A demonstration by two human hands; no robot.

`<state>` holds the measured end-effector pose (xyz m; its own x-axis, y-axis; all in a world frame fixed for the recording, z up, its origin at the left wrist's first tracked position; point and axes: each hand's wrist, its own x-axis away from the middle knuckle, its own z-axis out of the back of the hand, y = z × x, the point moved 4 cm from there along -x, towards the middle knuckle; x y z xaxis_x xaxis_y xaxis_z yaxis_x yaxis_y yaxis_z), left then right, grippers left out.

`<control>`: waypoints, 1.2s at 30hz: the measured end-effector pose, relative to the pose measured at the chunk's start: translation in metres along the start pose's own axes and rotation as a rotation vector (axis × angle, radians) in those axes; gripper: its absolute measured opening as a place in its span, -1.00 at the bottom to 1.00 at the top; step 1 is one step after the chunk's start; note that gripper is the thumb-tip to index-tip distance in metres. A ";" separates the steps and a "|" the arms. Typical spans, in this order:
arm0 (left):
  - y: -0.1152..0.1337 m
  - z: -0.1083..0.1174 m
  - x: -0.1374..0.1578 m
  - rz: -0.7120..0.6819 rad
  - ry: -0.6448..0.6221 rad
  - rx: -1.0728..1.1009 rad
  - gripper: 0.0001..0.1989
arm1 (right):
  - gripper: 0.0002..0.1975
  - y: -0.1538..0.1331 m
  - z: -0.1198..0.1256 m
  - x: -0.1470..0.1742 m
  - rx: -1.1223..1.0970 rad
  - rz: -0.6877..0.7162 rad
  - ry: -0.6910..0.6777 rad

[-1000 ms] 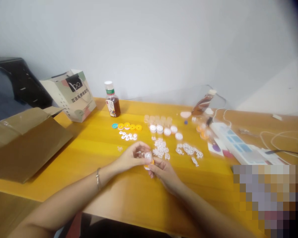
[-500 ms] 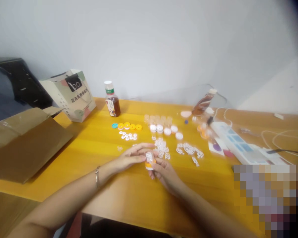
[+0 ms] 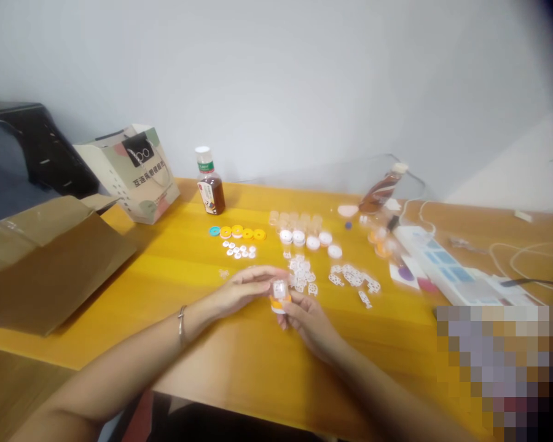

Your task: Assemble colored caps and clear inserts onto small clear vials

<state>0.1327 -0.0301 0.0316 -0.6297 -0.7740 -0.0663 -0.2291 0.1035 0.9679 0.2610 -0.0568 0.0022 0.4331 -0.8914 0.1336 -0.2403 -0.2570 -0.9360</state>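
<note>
Near the middle of the table, a small round container [image 3: 280, 301] with a clear top, an orange ring and a white base is held upright. My right hand [image 3: 309, 316] grips its orange and white lower part between thumb and fingers. On the other side, my left hand [image 3: 249, 287] has its thumb and fingers closed around the clear top. Something white shows inside that top. Just behind my hands lies a pile of white cut-out plastic pieces [image 3: 300, 272]. A second group of such pieces [image 3: 352, 276] is off to the right.
Behind are white discs [image 3: 312, 243], clear cups [image 3: 295, 221], yellow rings [image 3: 247, 234], a blue ring [image 3: 214, 231] and small white caps [image 3: 240, 251]. Two drink bottles [image 3: 211, 193] stand farther back. A cardboard box [image 3: 50, 264] and paper bag [image 3: 150, 178] are left, a power strip [image 3: 447, 264] right.
The whole view has shifted slightly. Both hands keep hold of the container, whose clear top now looks a little more upright. The loose parts on the table stay as they were.
</note>
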 end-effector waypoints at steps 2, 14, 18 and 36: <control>-0.002 0.001 -0.001 0.006 0.033 -0.013 -0.68 | -0.79 0.000 0.001 0.000 0.031 0.007 -0.004; 0.003 0.000 0.002 0.012 -0.028 -0.127 -0.69 | -0.72 0.003 0.002 0.000 0.063 0.006 -0.047; 0.005 -0.004 0.001 0.027 -0.185 -0.110 -0.70 | -0.67 -0.002 0.002 0.000 0.028 0.020 -0.062; -0.001 -0.008 0.003 -0.051 0.163 -0.453 -0.80 | -0.73 -0.004 0.001 0.000 0.103 0.028 0.037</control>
<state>0.1374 -0.0373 0.0323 -0.4936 -0.8624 -0.1126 0.1127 -0.1918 0.9749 0.2630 -0.0553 0.0058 0.3942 -0.9116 0.1168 -0.1603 -0.1933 -0.9680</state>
